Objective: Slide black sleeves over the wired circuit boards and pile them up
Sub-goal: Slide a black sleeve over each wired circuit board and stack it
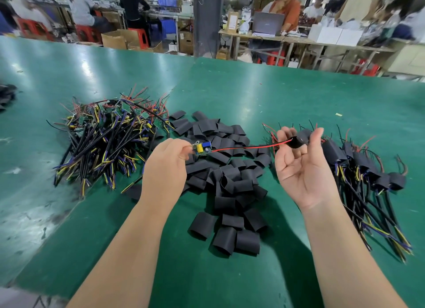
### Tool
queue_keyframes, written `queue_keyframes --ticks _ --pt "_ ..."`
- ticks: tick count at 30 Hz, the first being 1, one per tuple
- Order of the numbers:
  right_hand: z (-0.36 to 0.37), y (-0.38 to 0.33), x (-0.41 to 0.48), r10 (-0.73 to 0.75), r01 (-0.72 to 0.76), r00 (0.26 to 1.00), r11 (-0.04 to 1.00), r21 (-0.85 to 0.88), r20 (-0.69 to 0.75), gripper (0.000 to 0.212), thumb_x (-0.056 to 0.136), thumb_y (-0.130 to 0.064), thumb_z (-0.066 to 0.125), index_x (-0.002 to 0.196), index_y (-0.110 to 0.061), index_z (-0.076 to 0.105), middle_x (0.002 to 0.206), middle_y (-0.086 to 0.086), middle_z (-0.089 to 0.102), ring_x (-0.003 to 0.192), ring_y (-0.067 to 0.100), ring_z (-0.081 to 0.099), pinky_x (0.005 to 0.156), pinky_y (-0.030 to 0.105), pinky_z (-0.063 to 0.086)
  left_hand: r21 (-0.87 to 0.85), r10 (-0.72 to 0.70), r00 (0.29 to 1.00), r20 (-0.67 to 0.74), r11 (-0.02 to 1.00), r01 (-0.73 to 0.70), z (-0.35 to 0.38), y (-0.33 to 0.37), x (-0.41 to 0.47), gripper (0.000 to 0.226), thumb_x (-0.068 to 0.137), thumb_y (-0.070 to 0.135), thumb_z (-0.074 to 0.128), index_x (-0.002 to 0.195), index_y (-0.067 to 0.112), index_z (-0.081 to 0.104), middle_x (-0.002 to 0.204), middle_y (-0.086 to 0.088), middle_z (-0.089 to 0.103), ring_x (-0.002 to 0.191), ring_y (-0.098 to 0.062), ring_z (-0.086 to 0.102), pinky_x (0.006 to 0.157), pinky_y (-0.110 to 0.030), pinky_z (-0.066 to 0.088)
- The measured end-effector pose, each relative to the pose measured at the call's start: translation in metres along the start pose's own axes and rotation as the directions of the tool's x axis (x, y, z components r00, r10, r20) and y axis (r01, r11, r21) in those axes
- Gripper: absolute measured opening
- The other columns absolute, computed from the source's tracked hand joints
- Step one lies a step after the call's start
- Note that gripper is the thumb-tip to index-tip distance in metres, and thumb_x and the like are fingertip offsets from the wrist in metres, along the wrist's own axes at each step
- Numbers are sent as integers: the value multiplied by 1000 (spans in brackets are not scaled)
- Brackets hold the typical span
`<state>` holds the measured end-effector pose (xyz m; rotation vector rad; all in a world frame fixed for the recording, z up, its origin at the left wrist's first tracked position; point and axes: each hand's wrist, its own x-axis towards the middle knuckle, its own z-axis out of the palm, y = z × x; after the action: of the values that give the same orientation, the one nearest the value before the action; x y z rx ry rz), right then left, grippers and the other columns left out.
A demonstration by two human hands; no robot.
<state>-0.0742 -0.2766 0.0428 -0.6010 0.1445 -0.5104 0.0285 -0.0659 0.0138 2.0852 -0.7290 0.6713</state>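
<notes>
Left hand [167, 162] pinches circuit board [202, 148]; right hand [301, 165] holds sleeve [300, 138].

1 view only, head-worn, wide-angle; looks forward and down across the green worktop [253, 89] from the wearer's own side; both forearms enter from the bottom edge, left hand [164, 167] and right hand [303, 167] close to the lens, mid-frame; worktop fills the lower 2/3; far edge and a blurred workshop background with seated people run along the top; edges bend from lens distortion.
</notes>
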Motion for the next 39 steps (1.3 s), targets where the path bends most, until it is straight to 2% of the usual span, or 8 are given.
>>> queue_keyframes --ticks 6,10,12,18,25,32,36,39 --pt "3 16 -2 -13 23 997 989 -146 73 25 78 -34 58 96 -17 56 103 1 73 102 16 66 76 20 55 -12 8 1000 29 1000 -8 2 2 -1 12 90 -3 56 93 -1 68 82 -10 64 79 -30 58 71 -37 46" --pt "8 40 -4 33 -14 997 971 -239 75 21 71 -15 65 91 -15 58 103 7 73 81 13 66 68 20 54 -89 70 997 41 994 -66 7 13 -5 10 88 0 59 88 2 70 79 0 65 74 -13 55 71 -9 38" --pt "9 50 -6 55 -27 994 957 -287 90 23 69 -12 66 90 -14 57 100 7 74 75 12 69 67 21 54 -166 69 997 29 984 -63 10 17 -6 11 87 5 61 87 5 72 81 7 65 76 -3 55 74 -4 38" --pt "8 53 -6 51 -15 994 943 -334 97 26 69 -15 69 92 -14 58 93 6 75 75 14 71 70 24 56 -309 -21 998 52 951 36 10 18 -7 10 86 10 66 90 15 74 83 24 64 79 5 61 71 -6 43" --pt "6 40 -6 81 46 955 909 -413 285 28 72 -7 66 98 -15 59 113 6 71 83 13 69 76 25 55 -301 -7 986 165 952 57 8 16 -6 11 88 6 63 85 12 71 71 20 63 68 3 58 64 -6 40" --pt "4 34 -8 140 36 922 898 -439 361 33 69 -8 72 98 -11 58 113 7 71 97 18 69 76 25 56 -308 9 975 221 949 61 7 17 -6 14 91 6 59 86 14 69 66 17 62 63 7 55 60 -4 37" --pt "7 47 -11 138 78 940 803 -590 312 29 67 -9 70 94 -10 58 101 6 74 90 19 69 76 28 57 -307 33 973 230 951 40 9 16 -7 15 90 9 60 83 20 68 67 18 63 66 2 57 62 -8 40" --pt "9 57 -11 140 -38 973 883 -468 185 24 68 -13 69 90 -11 59 90 4 75 78 14 70 69 24 56 -360 -4 985 174 930 68 10 18 -7 17 88 12 66 83 28 67 71 17 68 69 -2 63 66 -16 49"
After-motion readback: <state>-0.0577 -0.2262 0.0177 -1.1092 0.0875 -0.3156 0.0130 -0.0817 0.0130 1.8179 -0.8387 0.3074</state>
